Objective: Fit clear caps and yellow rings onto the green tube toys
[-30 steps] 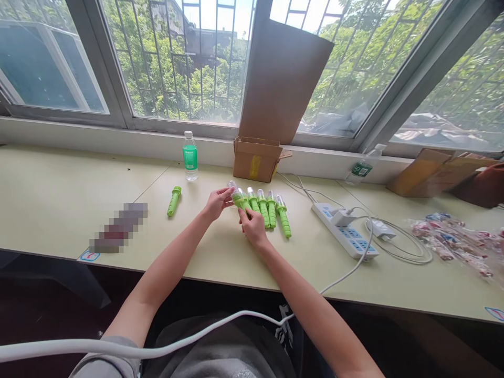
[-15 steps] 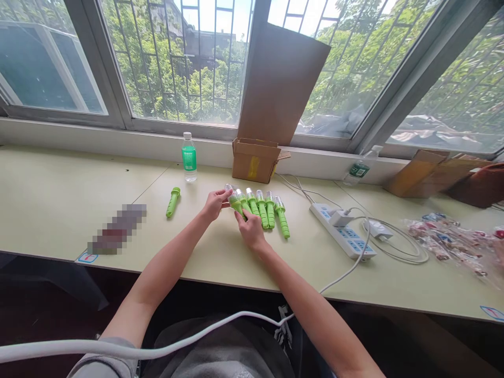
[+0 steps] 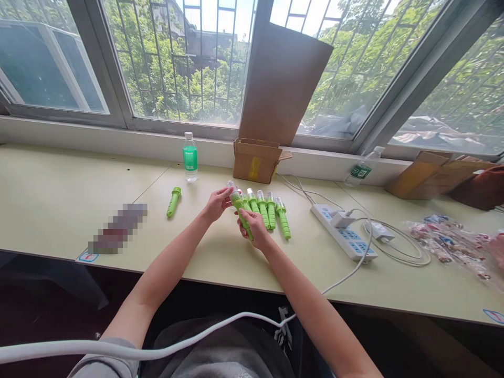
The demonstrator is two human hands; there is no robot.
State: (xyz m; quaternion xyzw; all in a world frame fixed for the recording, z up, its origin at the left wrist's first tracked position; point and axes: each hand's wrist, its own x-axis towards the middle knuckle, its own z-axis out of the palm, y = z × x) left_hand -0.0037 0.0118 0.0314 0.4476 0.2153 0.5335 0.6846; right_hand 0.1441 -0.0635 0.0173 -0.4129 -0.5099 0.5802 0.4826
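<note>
My left hand pinches the clear cap end of a green flashlight-like stick. Wrapped round its ribbed green handle is my right hand, and the handle's lower end pokes out below the fingers. The stick tilts, cap end away from me. Just right of it, several like sticks with clear caps lie side by side; the outermost green stick sits a little apart. Off to the left lies a lone green handle, with no clear cap visible on it.
A water bottle and a small cardboard box stand by the window. On the right are a power strip with white cables, a second bottle and plastic-wrapped items. A pixelated patch covers something at left.
The held stick has come up from the row toward me, and its lower end now shows below my right hand. My right hand has shifted slightly to the right.
</note>
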